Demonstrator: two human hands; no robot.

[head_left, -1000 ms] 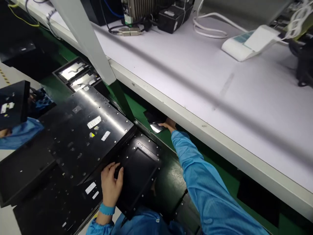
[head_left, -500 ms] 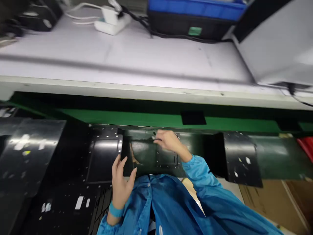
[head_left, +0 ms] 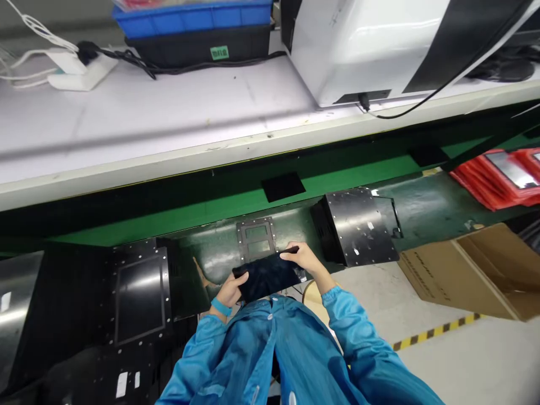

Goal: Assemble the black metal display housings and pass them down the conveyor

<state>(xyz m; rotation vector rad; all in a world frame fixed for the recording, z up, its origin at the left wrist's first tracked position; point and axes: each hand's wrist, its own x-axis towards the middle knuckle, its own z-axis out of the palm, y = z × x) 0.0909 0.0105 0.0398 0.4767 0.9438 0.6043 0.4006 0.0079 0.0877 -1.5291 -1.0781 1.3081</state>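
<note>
A glossy black rectangular panel (head_left: 270, 274) is held level in front of my body, just over the near edge of the green bench. At its left end my left hand (head_left: 230, 289) grips it, thumb on top. My right hand (head_left: 302, 257) pinches the far right corner, fingers closed. Beyond the panel, a dark flat frame with two openings (head_left: 256, 238) lies on the green work surface (head_left: 211, 247). What the fingers do under the panel is hidden.
Black metal housings (head_left: 141, 292) stand on the left, and another black housing (head_left: 358, 228) on the right. Red-wrapped items (head_left: 498, 180) lie farther right. An open cardboard box (head_left: 472, 270) sits on the floor. A white shelf (head_left: 169, 129) carries a blue bin (head_left: 194, 22) and a white machine (head_left: 358, 50).
The view has swung to the right. My left hand, open and empty before, now grips the black panel. My right hand, earlier pinching a small dark item over the bench, holds the panel too.
</note>
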